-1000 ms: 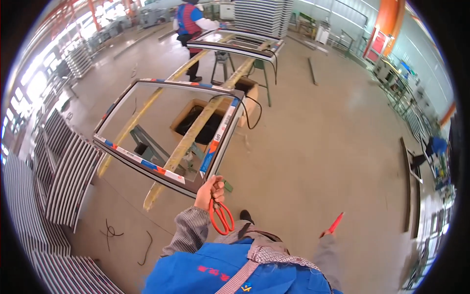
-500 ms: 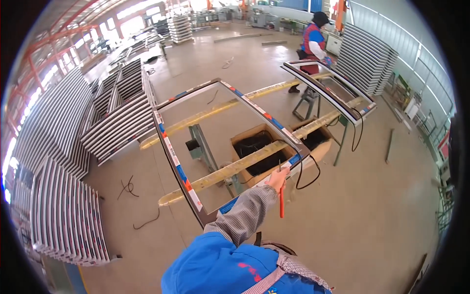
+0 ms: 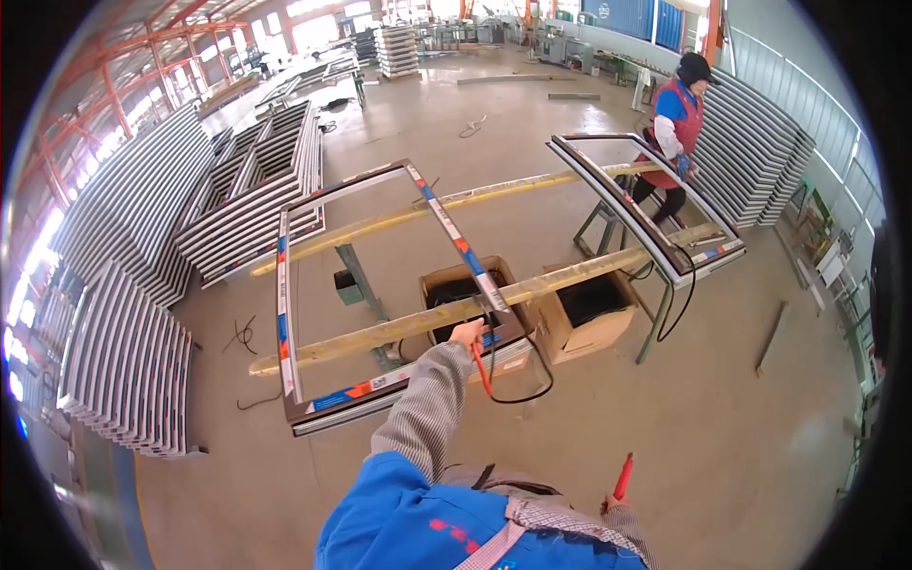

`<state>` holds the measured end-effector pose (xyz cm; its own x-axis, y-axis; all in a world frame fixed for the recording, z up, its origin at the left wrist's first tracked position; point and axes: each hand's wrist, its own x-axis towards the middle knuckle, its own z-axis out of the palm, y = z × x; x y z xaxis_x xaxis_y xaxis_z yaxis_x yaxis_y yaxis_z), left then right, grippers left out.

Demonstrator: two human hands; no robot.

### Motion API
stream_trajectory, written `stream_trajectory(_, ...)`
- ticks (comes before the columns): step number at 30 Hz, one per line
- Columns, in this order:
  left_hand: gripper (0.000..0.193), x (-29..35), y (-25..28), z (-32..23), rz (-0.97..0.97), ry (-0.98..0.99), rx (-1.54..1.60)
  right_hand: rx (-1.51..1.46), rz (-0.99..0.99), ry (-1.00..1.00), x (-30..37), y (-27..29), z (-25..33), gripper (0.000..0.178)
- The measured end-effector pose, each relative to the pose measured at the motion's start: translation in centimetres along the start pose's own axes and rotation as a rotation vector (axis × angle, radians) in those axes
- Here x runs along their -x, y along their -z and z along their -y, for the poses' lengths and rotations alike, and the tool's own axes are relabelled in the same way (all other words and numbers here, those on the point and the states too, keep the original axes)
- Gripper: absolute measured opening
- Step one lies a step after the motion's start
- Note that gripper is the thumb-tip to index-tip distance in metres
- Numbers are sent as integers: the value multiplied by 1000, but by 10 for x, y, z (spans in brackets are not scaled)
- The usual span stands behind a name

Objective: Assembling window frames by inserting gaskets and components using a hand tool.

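My left hand (image 3: pixel 466 332) reaches out to the near right corner of a rectangular window frame (image 3: pixel 284 328), its fingers wrapped round a red-handled tool (image 3: pixel 482 368). The tool's working end is too small to make out. A thin black strip (image 3: pixel 522 400) hangs in a loop from that corner. The frame, dark brown and white with blue, red and white tape along it, lies across two yellow-wrapped beams (image 3: pixel 380 334). Low on the right, apart from the frame, my right hand (image 3: pixel 613 503) grips a red stick-shaped tool (image 3: pixel 624 477) pointing upward.
Two cardboard boxes (image 3: pixel 589 339) with black contents stand below the beams. A second frame (image 3: pixel 655 249) rests at the beams' right end, beside a co-worker (image 3: pixel 676 123). Stacked frames (image 3: pixel 128 366) line the left. Another stack (image 3: pixel 760 142) stands behind the co-worker.
The view has shifted, so the frame sits further left. My left hand is still at its near right corner. My right hand with a red tool has come into view. The co-worker has turned.
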<state>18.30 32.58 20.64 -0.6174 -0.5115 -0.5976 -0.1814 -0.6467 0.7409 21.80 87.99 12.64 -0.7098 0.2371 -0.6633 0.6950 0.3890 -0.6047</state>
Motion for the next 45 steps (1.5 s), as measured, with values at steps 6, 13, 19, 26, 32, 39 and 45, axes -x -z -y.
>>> stream_trajectory(6,20,40,-31,-13,136,87,182,21,121,97,-74,0,74,15)
stream_trajectory(13,36,69,-12,-20,153,-245,390,-102,280,175,-91,-42,152,16)
stream_trajectory(19,35,136,80,14,-540,-560,549,144,476,445,-90,-70,265,25)
stream_trajectory(26,26,310,139,173,-1479,-724,947,410,789,979,-64,-135,385,25)
stream_trajectory(32,44,353,100,366,-1904,-406,1304,700,909,2024,1,-239,455,26)
stream_trajectory(39,43,252,36,319,-1628,88,744,948,1031,2417,45,-328,435,26)
stream_trajectory(45,26,163,-52,170,-910,-142,327,829,944,2339,46,-319,436,31)
